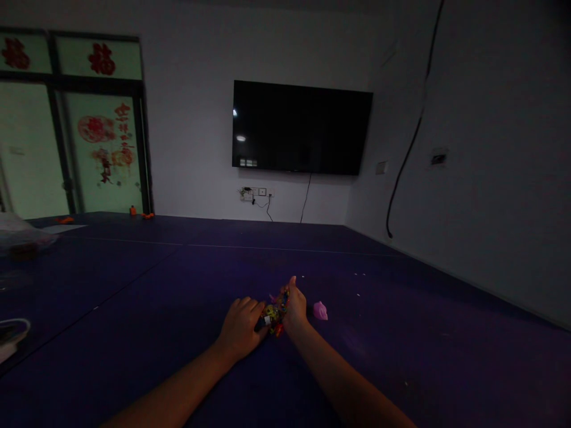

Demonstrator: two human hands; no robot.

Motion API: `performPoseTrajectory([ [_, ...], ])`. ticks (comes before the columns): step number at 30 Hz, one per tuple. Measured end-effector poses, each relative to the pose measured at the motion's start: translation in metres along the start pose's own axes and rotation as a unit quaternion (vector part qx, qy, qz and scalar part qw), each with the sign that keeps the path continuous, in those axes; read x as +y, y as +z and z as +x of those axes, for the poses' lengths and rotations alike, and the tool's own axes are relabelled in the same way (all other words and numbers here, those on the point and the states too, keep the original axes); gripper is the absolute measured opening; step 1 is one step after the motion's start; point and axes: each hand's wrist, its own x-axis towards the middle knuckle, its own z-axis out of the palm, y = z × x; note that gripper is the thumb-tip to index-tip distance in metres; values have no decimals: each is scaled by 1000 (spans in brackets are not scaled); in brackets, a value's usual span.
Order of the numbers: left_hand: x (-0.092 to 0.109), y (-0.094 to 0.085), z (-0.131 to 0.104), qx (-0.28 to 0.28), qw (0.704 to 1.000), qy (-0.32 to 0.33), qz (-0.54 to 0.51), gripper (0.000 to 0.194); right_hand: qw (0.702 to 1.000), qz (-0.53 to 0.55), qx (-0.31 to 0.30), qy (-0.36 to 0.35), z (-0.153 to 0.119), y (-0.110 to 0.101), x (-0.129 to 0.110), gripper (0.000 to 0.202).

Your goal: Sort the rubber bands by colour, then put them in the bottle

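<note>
A bundle of small colourful items (273, 313), yellow, red and blue with a white patch, lies between my hands low in the middle of the head view. My left hand (242, 324) is curled against the bundle's left side, its fingers bent around that edge. On the right side my right hand (295, 306) grips the bundle, thumb pointing up. What exactly the items are is too small and dark to tell. A pink crumpled object (320, 310) rests on the purple surface (379, 345) just right of my right hand, not touching it.
At the left edge are a clear plastic bag (20, 232) and a white-rimmed object (18, 333). Small orange items (147, 216) sit by the glass door. Tiny white scraps dot the surface beyond the pink object. A black cable (408, 154) hangs down the right wall.
</note>
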Motion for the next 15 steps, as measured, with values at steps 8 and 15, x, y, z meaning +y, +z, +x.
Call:
performPoseTrajectory([
  [8, 2, -4, 0, -2, 1000, -18, 16, 30, 1000, 15, -9, -15, 2, 1, 2, 48],
  [15, 2, -4, 1, 2, 1000, -8, 24, 30, 998, 57, -34, -15, 0, 4, 6, 46],
])
